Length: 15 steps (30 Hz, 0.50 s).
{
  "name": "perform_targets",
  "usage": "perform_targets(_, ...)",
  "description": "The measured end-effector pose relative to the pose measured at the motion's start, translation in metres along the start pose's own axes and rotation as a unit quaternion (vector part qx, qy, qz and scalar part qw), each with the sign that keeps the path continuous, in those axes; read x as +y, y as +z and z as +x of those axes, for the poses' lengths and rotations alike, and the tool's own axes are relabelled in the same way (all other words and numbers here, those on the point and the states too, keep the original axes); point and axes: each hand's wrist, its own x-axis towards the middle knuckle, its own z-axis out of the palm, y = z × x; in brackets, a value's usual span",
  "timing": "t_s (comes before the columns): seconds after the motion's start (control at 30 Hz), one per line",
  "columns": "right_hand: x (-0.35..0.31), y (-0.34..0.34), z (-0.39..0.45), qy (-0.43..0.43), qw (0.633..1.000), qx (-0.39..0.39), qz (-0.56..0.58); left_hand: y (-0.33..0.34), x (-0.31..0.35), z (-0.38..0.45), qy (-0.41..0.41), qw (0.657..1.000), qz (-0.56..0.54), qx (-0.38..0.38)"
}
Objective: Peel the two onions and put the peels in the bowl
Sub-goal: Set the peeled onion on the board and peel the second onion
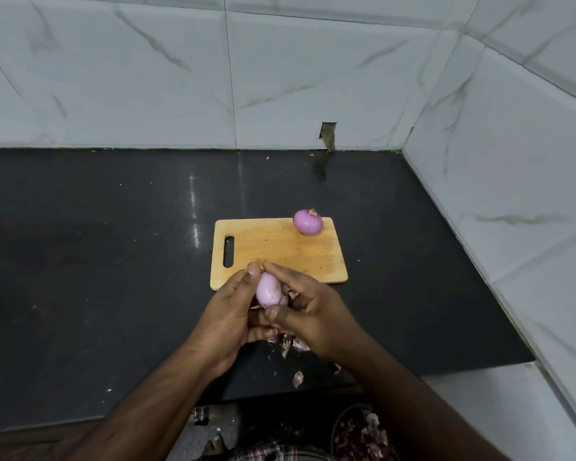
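Note:
My left hand grips a pale pink onion above the counter, just in front of the wooden cutting board. My right hand is curled against the onion's right side, fingers pinching loose purple peel. A second pink onion sits on the board's far right corner. Torn peels hang and lie below my hands, and one scrap lies near the counter's front edge. A bowl with purple peels in it shows below the counter at the bottom right, partly hidden by my right arm.
The black counter runs left and back to white marble-look tiled walls, with a wall corner on the right. A small hole is in the tile at the counter's back. A foot shows on the floor below.

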Motion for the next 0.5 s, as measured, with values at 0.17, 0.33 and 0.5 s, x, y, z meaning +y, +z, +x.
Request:
perform_targets(0.17, -0.001, 0.006, 0.004, -0.016, 0.992, 0.126, 0.025, 0.003, 0.001, -0.001, 0.007, 0.999, 0.036, -0.018)
perform_targets(0.33, -0.009, 0.005, 0.012, 0.031, 0.983, 0.171, 0.061, -0.001, -0.003, -0.001, 0.028, 0.999, 0.006, -0.026)
perform_targets(0.5, -0.008, -0.002, 0.016, 0.056, 0.972, 0.202, 0.105, -0.004, -0.005, -0.002, 0.044, 0.999, 0.015, -0.025)
